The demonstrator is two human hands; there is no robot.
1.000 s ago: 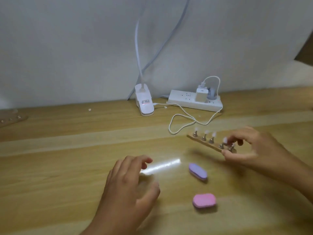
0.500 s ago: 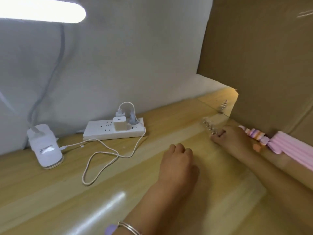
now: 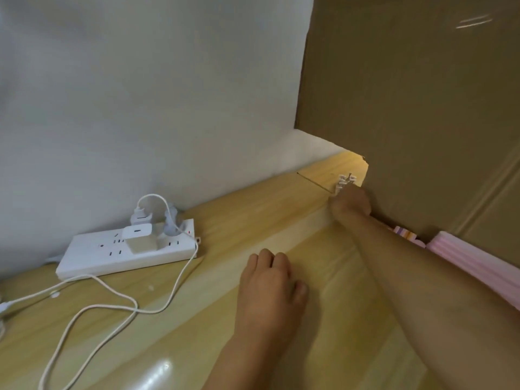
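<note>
A small wooden stand with several white nail tips on metal pegs (image 3: 345,181) lies on the wooden table (image 3: 253,215), in the far corner beside the cardboard wall. My right hand (image 3: 350,205) reaches out to it and grips its near end; the hand's back hides the fingers. My left hand (image 3: 268,280) rests knuckles-up on the table nearer to me, with loosely curled fingers and nothing in it.
A white power strip (image 3: 92,254) with chargers plugged in sits at the left by the white backdrop, and its white cable (image 3: 112,308) loops over the table. A brown cardboard panel (image 3: 408,108) walls off the right side. Pink ribbed foam (image 3: 472,257) lies at its foot.
The view has swung to the right. My right hand has carried the nail-tip stand from the middle of the table to the far corner by the cardboard. My left hand followed rightward.
</note>
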